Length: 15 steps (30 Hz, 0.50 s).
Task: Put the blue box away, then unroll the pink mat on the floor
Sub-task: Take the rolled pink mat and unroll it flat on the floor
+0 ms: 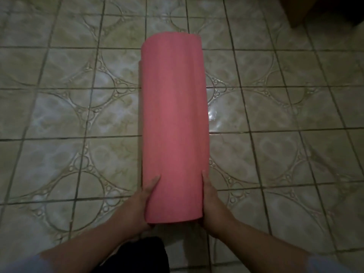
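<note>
The pink mat (174, 123) is rolled into a thick tube that runs away from me over the tiled floor. My left hand (140, 205) presses against the left side of its near end, fingers along the roll. On the opposite side my right hand (213, 203) grips the same end. Both hands hold the roll between them. A loose edge of the mat shows along the roll's upper left side. The blue box is not in view.
Glossy patterned floor tiles (78, 107) surround the roll on every side. A brown piece of furniture (299, 10) stands at the top right corner. Something dark (141, 255) lies below the roll's near end, between my arms.
</note>
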Each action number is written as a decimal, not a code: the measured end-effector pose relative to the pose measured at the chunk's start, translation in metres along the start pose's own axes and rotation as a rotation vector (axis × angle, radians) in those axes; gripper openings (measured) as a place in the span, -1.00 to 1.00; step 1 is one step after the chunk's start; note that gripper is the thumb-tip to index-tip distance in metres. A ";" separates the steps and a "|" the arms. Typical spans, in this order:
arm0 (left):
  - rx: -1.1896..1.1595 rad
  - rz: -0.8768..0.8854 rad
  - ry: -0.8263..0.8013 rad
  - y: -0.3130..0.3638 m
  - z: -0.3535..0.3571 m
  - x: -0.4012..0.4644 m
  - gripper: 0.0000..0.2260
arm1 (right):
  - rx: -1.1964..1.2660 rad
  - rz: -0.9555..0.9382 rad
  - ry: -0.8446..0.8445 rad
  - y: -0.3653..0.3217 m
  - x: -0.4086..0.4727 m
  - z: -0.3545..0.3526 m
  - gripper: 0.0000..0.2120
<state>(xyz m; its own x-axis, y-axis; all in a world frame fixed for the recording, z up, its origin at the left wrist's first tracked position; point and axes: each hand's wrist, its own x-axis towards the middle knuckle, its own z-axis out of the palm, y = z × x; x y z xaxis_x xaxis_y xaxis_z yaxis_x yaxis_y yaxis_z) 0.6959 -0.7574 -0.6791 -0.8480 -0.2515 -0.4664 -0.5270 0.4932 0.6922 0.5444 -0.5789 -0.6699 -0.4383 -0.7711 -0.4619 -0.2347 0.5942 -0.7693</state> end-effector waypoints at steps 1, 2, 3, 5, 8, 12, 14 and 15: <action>-0.003 0.016 0.030 -0.015 0.007 0.004 0.00 | -0.029 0.006 -0.028 0.016 0.003 0.005 -0.09; -0.008 0.027 0.053 -0.028 0.014 0.008 -0.01 | -0.045 0.068 -0.062 0.028 0.007 0.007 0.08; -0.016 0.028 0.061 -0.040 0.018 0.010 -0.02 | -0.090 0.088 -0.127 0.035 0.013 0.005 0.23; -0.021 0.041 0.054 -0.055 0.019 0.012 -0.04 | 0.040 0.051 -0.258 0.047 0.027 -0.003 0.47; -0.003 0.068 0.049 -0.052 0.016 0.014 0.02 | 0.640 0.213 -0.068 0.023 0.042 -0.025 0.35; 0.037 0.088 0.031 -0.013 -0.008 0.031 0.12 | 0.500 0.348 0.281 -0.007 0.058 -0.049 -0.45; 0.032 0.111 -0.033 -0.004 -0.029 0.035 0.20 | 0.355 0.341 0.468 -0.025 0.061 -0.068 -0.64; -0.027 0.118 -0.046 -0.003 -0.042 0.035 0.18 | 0.344 0.325 0.493 -0.036 0.063 -0.074 -0.67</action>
<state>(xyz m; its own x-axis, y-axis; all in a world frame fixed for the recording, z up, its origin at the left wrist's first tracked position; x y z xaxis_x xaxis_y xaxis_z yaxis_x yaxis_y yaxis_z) 0.6656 -0.8025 -0.6746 -0.9011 -0.1541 -0.4053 -0.4255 0.4942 0.7581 0.4613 -0.6321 -0.6383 -0.8030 -0.3233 -0.5007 0.2287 0.6087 -0.7597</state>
